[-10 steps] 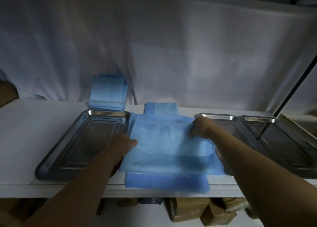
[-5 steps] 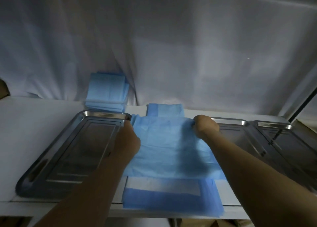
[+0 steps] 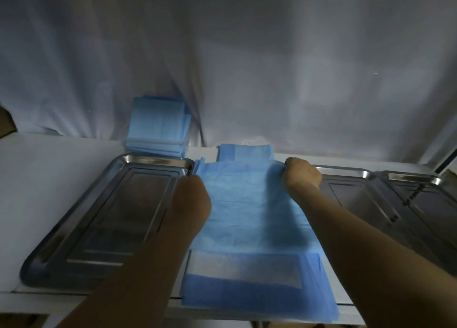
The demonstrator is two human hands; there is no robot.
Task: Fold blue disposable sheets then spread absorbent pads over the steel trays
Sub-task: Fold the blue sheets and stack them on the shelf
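Note:
A blue disposable sheet (image 3: 247, 204) lies on the white shelf between steel trays, over a flat blue pad with a white panel (image 3: 247, 275). My left hand (image 3: 191, 196) grips the sheet's far left corner; its fingers are hidden behind the wrist. My right hand (image 3: 301, 175) pinches the far right corner with curled fingers. One steel tray (image 3: 74, 228) sits left of the sheet, a second tray (image 3: 351, 194) lies right of it, and a third (image 3: 425, 199) is at the far right.
A stack of folded blue pads (image 3: 158, 132) leans on the white cloth backdrop (image 3: 247, 67) behind the left tray. Another folded blue piece (image 3: 244, 152) lies just beyond the sheet. The shelf's front edge (image 3: 37, 295) runs along the bottom.
Both hands have carried the sheet's near edge away from me to the far side, folding it over. The pad with the white panel underneath now shows at the front.

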